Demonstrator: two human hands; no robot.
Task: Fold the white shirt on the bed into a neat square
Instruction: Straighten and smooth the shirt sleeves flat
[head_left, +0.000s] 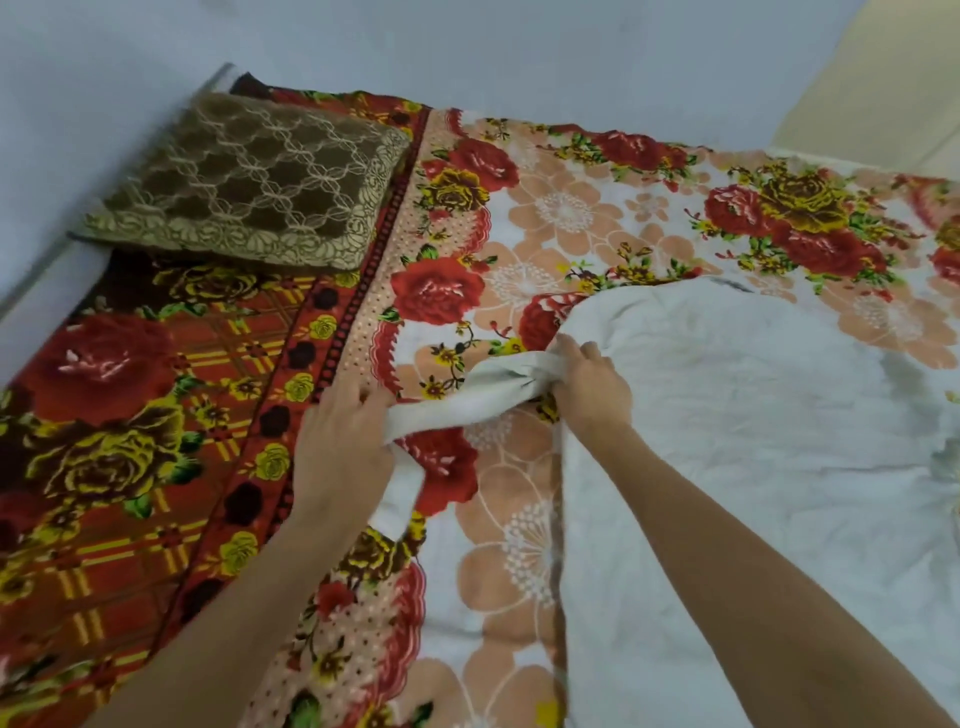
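The white shirt (753, 415) lies spread on the right half of the bed, wrinkled, its body reaching to the bottom edge of the view. One sleeve (467, 400) stretches out to the left, bunched and twisted. My left hand (343, 447) grips the sleeve's outer end, and a strip of white cloth hangs below the palm. My right hand (587, 384) pinches the sleeve where it joins the shirt body. Both forearms reach in from the bottom.
The bed carries a floral sheet (571, 218) in white, peach and red on the right and a red and brown rose blanket (130, 441) on the left. A brown patterned pillow (249, 182) rests at the far left corner. A pale wall (467, 47) runs behind.
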